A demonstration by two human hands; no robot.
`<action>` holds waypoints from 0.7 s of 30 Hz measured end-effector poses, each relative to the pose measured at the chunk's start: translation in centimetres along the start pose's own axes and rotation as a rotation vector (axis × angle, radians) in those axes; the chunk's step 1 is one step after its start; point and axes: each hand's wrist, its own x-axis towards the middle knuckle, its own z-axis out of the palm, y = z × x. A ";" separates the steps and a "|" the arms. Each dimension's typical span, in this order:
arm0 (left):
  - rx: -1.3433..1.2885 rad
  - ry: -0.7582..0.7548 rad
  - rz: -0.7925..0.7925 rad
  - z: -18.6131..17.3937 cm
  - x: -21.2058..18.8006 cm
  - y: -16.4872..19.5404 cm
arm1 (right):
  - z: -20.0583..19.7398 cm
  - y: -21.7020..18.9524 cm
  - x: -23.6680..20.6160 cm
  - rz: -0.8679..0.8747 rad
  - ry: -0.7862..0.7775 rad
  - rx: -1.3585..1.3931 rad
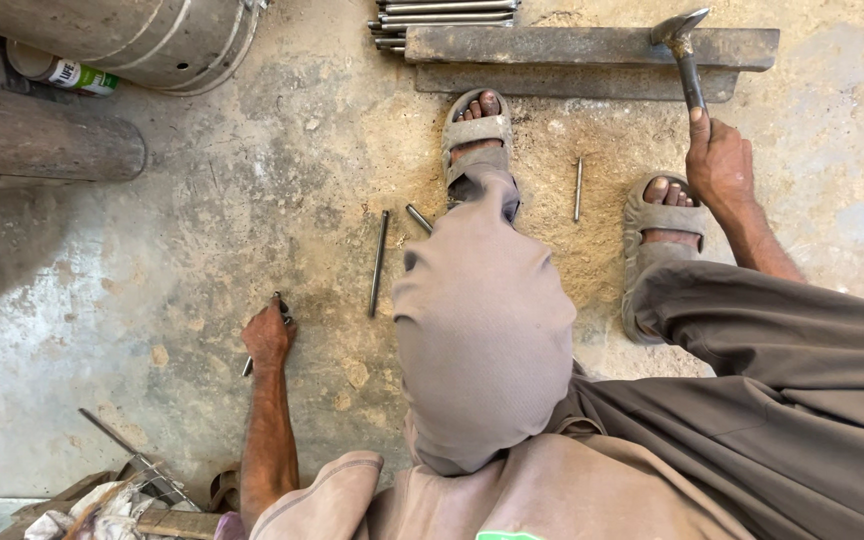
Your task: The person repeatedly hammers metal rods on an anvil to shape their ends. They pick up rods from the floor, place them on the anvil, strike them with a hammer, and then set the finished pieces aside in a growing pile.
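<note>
I squat on a rough concrete floor, knees bent, both feet in grey sandals. My right hand point(718, 160) grips the handle of a hammer point(684, 50), whose metal head rests over a flat steel bar point(572, 45) at the top. My left hand point(268, 335) reaches down to the floor at the left and closes on a short metal rod point(249, 365) lying there. Loose rods lie between my feet: a long one point(379, 262), a short one point(418, 217) and a thin one point(578, 188).
A second flat bar point(552, 84) lies just below the first, with a bundle of metal rods point(442, 20) behind. A large metal drum point(142, 35), a pipe point(42, 140) and a small can point(62, 73) sit top left. Rags, wood and wire point(132, 495) lie bottom left.
</note>
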 end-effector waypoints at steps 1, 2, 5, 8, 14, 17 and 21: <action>0.001 0.017 0.044 -0.1 0.1 -0.1 | 0.0 0.0 0.0 0.010 -0.004 -0.004; -0.007 -0.017 0.024 -0.3 0.4 -0.1 | -0.1 -0.1 0.1 0.020 -0.003 -0.007; -0.017 -0.045 0.020 -3.2 1.3 1.2 | -0.1 -0.1 0.2 0.184 -0.102 0.042; -0.042 0.127 0.131 -9.2 1.3 2.9 | 0.3 0.5 0.2 0.078 -0.035 -0.001; -0.422 0.595 0.297 -21.3 4.8 10.8 | 1.9 2.6 1.2 0.068 -0.022 0.067; -1.041 0.508 0.394 -23.2 9.2 17.6 | 1.9 3.1 1.6 0.122 -0.019 0.230; -1.412 0.123 0.424 -21.9 15.8 28.5 | 0.9 3.1 0.8 0.392 -0.124 0.636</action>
